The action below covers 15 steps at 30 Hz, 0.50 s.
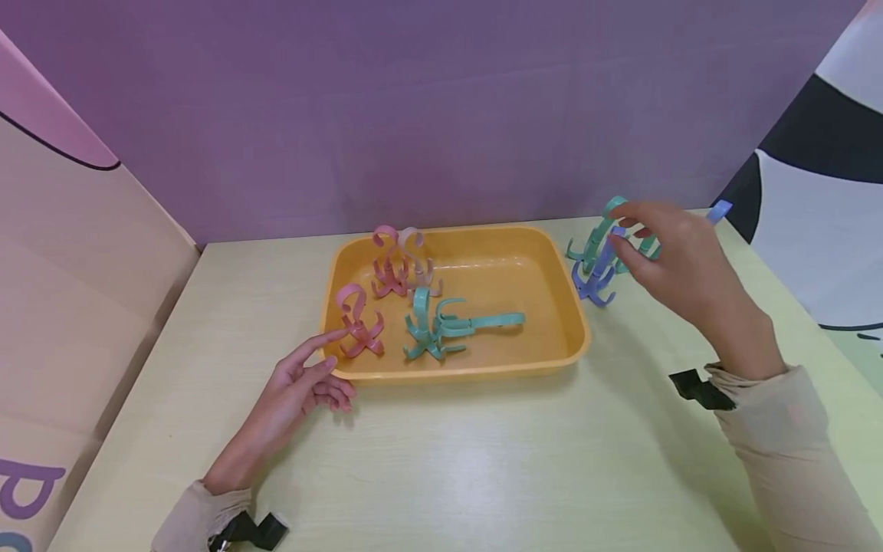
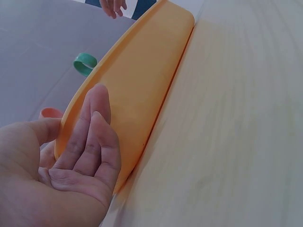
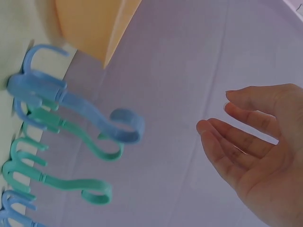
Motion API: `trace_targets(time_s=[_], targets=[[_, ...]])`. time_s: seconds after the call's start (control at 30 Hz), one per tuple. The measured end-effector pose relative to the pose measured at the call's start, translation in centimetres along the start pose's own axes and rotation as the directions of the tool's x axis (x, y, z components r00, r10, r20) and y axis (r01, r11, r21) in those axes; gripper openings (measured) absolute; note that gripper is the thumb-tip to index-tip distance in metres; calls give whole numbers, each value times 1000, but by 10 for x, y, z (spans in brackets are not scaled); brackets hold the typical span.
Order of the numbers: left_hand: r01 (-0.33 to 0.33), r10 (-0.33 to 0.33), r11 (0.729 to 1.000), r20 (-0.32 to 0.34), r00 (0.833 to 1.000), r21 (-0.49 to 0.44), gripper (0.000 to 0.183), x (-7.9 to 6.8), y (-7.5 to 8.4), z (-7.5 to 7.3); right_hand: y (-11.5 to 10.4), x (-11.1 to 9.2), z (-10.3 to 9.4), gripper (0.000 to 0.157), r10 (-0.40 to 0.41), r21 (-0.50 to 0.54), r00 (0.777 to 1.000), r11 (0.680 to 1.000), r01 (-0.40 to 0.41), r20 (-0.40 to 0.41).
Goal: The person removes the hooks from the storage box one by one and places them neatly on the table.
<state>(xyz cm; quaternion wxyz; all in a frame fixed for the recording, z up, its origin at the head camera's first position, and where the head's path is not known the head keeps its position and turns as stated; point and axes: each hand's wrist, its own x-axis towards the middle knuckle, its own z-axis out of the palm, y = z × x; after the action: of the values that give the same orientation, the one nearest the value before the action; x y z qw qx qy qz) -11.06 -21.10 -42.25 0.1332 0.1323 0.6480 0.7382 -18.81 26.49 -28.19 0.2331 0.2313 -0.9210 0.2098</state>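
My left hand (image 1: 297,391) grips the front left corner of a yellow plastic tray (image 1: 455,373), its index finger and thumb over the rim and other fingers outside the wall (image 2: 137,90). The index fingertip is right at a red-pink multi-pronged hook (image 1: 360,333) inside. Two green hooks (image 1: 422,330) lie near the middle of the tray, one upright and one on its side. My right hand (image 1: 679,261) is above hooks right of the tray, fingers bent and apart, holding nothing. In the right wrist view, a blue hook (image 3: 80,101) and green hooks (image 3: 66,182) stand clear of its fingertips (image 3: 204,126).
Another red-pink hook (image 1: 390,276) and a pale pink hook (image 1: 421,272) stand at the tray's back left. A second blue hook (image 3: 16,215) is behind the green ones. A purple panel (image 1: 414,115) rises along the back edge of the pale wooden table (image 1: 441,460).
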Motion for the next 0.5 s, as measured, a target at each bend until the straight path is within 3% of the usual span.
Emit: trace_targets(time_s=[0.13,0.5], targets=[[1,-1,1000,-1,1000,-1,49,0,0,0,-9,0,6,27,-45,15,999,999,45,8],[-4,4,1000,5,1000,1,49,0,-1,0,-26,-1,28,27,-84,82,992,994,76,93]])
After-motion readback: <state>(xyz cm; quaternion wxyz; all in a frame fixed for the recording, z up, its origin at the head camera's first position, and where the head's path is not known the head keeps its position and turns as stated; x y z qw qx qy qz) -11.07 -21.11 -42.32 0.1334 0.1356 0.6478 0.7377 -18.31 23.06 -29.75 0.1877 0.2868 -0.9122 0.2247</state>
